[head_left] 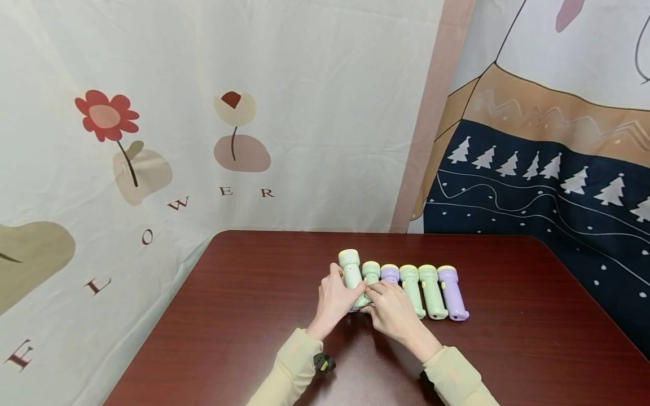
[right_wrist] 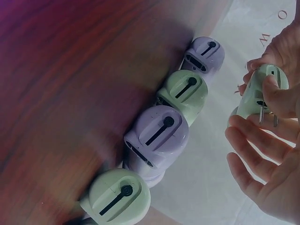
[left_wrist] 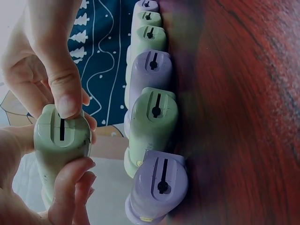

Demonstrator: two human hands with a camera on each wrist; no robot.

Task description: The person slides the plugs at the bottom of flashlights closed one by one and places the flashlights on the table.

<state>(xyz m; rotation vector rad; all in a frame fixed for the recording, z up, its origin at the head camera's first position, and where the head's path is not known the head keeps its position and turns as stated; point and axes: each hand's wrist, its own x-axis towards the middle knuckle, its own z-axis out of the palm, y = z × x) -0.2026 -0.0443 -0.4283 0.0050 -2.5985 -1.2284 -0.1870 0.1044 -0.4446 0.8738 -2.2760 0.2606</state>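
Note:
A pale green flashlight (head_left: 350, 273), its head pointing away, is held above the left end of a row of flashlights. My left hand (head_left: 335, 296) grips its body between thumb and fingers. My right hand (head_left: 395, 307) holds its tail end, the thumb pressing on the slotted slider in both wrist views. Two metal plug prongs (right_wrist: 261, 112) stick out of the tail's side in the right wrist view. Below lie a purple flashlight (left_wrist: 159, 187) and a green flashlight (left_wrist: 152, 122), tails toward me, with black sliders in their slots.
The row continues rightward with a purple flashlight (head_left: 390, 272), a green flashlight (head_left: 412, 287), another green flashlight (head_left: 434, 293) and a purple flashlight (head_left: 453, 293). They lie on a dark red-brown table (head_left: 244, 293). Printed cloth (head_left: 325, 113) hangs behind the table.

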